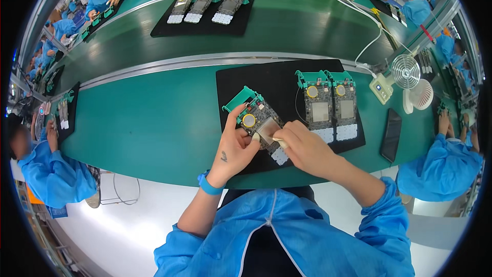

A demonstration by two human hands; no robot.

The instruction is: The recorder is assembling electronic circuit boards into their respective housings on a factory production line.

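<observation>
A circuit board (261, 115) with a green plastic frame at its upper end, a round yellow-rimmed part and a square metal shield is tilted over the black mat (256, 77). My left hand (233, 151) grips its left edge, thumb on the front and fingers up by the green frame. My right hand (305, 146) is closed, its fingertips pressed together at the shield's lower right edge. Whether something small is pinched there is hidden. Two similar boards, a nearer one (319, 105) and a farther one (345, 105), lie side by side on the mat to the right.
Right of the mat are a dark phone (391, 134), a small clear-caged fan (406, 72), a white fan (421, 95) and a pale box with a cable (381, 88). Beyond the metal rail, another black mat (205, 26) bears three boards. Co-workers in blue sit around.
</observation>
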